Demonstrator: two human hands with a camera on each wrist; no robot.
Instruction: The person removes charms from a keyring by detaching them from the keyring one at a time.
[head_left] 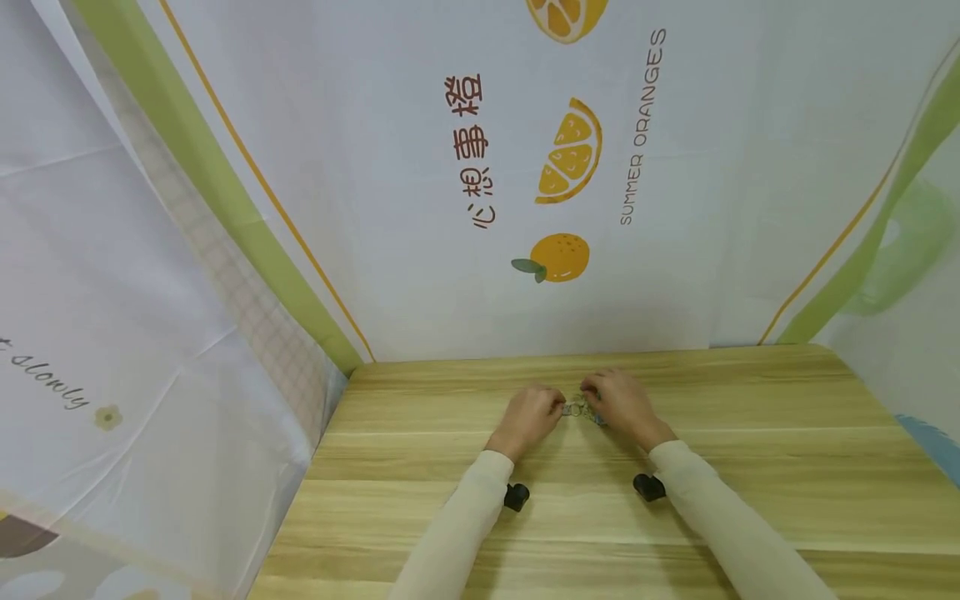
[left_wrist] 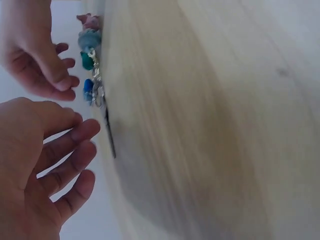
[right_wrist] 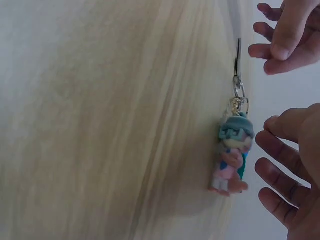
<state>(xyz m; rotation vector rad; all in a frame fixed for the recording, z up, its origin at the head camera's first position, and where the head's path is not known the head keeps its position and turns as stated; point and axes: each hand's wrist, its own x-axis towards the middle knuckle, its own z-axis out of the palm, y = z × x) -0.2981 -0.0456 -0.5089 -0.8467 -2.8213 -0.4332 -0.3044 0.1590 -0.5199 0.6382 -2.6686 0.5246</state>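
Note:
A keychain lies on the wooden table between the two hands. Its figurine (right_wrist: 232, 155) has a teal hat and a pink body. Small green and blue charms (left_wrist: 88, 86) hang beside it, and metal rings (right_wrist: 240, 90) join them to a thin, flat metal piece (left_wrist: 111, 135), seen edge-on and possibly a key. My left hand (head_left: 531, 417) is by the flat piece, its fingers loosely bent, with a small gap in the left wrist view. Near the figurine, my right hand (head_left: 622, 406) keeps its fingers relaxed and apart from it in the right wrist view.
The light wooden table (head_left: 405, 458) meets a white cloth (head_left: 420, 292) printed with oranges along its far edge. More cloth (head_left: 187, 400) hangs at the left side. Black wrist mounts (head_left: 516, 497) sit under both cream sleeves (head_left: 461, 533).

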